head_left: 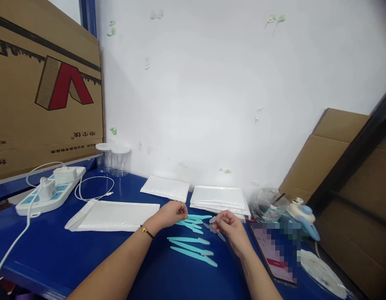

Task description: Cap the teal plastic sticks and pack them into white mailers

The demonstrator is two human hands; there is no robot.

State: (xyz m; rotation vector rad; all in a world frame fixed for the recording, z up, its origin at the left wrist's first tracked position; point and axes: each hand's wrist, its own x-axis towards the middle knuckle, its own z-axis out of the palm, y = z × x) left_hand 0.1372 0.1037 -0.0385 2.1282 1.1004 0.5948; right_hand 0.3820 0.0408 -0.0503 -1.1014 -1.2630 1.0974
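Note:
My left hand [171, 214] is closed in a pinch at the handle end of a teal eyebrow razor [199, 216], whose blade end points right. Beneath it lie several more teal razors [191, 226] in a loose, overlapping pile. Closer to me, three teal razors [193, 250] are spread out on the blue table. My right hand [229, 227] has its fingers pinched at a small clear plastic cap [213, 219], close to the tip of the razor. Other clear caps [221, 236] lie below these fingertips, partly covered by the hand.
White padded envelopes [118, 216] lie at left, with more stacked [218, 196] by the wall. A power strip [52, 191] with cables, clear jars [120, 161], a phone [272, 254], a plastic bag [268, 204] and a roll of white labels [322, 273] surround the blue tabletop [118, 260].

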